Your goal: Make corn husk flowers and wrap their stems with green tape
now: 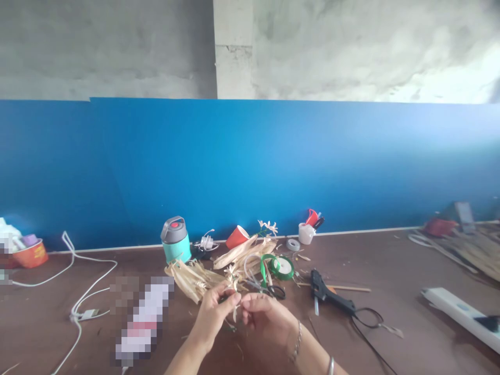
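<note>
My left hand (216,312) pinches a small pale flower (233,284) made of what looks like dried husk, with narrow petals spreading above the fingertips. Just beside it, my right hand (267,315) has thumb and fingers closed together close to the flower's lower part; what they hold, if anything, is too small to make out. Behind both hands lie dried husks (191,278). A green ribbon roll (282,267) and black-handled scissors (276,291) rest close by on the right. Several finished-looking white flowers (267,227) stand up behind the husks.
A black glue gun (328,294) with its cord lies on the brown table (351,250), right of a thin stick. Along the blue panel (273,166) stand a teal flask (175,245), a tipped orange cup (237,237) and a white pen cup (307,234). White cables (80,291) run at left.
</note>
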### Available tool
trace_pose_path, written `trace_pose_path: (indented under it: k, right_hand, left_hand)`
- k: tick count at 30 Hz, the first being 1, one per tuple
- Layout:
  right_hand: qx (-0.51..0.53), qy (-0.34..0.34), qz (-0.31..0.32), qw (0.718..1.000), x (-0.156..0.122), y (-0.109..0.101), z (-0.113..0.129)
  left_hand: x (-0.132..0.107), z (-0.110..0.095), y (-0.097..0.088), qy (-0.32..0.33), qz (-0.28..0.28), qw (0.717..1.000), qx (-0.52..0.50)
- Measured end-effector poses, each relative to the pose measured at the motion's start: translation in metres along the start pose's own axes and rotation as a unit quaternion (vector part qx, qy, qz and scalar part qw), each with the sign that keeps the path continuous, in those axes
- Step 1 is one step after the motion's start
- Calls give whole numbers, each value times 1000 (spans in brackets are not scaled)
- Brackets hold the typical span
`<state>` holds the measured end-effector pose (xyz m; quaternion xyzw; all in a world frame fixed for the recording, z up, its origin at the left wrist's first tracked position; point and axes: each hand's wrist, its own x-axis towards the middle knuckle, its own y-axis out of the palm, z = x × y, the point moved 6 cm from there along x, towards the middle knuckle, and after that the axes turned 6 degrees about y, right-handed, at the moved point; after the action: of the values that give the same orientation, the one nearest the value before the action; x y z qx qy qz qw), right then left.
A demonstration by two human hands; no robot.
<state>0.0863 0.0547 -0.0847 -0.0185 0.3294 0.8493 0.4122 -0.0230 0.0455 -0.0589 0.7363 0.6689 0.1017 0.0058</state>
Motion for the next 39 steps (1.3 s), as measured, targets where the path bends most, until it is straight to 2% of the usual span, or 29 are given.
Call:
trace_pose_path:
  k: [4,7,11,16,24,29,39]
  right_hand:
    - [26,64,64,996,-3,5,-8]
    - [28,73,74,994,-3,7,-8]
    - [22,13,26,999,-1,4,0]
    - [-2,-57,-34,998,-3,3,10]
    - [-107,-118,-137,978,-8,1,20]
    - [-238,-169,-202,935,-7,-6,26]
    - [-373,-273,-288,839,-17,-4,32]
  left_hand:
    - [-4,-10,8,14,51,998,-38]
    - [-4,-14,9,22,68,996,-46]
    - [-3,-9,5,11,54,997,-45]
    - [-1,3,-1,-25,-9,999,-47]
    - [1,4,0,-43,-64,995,-63]
    - [-6,15,6,-96,-111,983,-108]
    - [-11,30,10,-123,-176,968,-128]
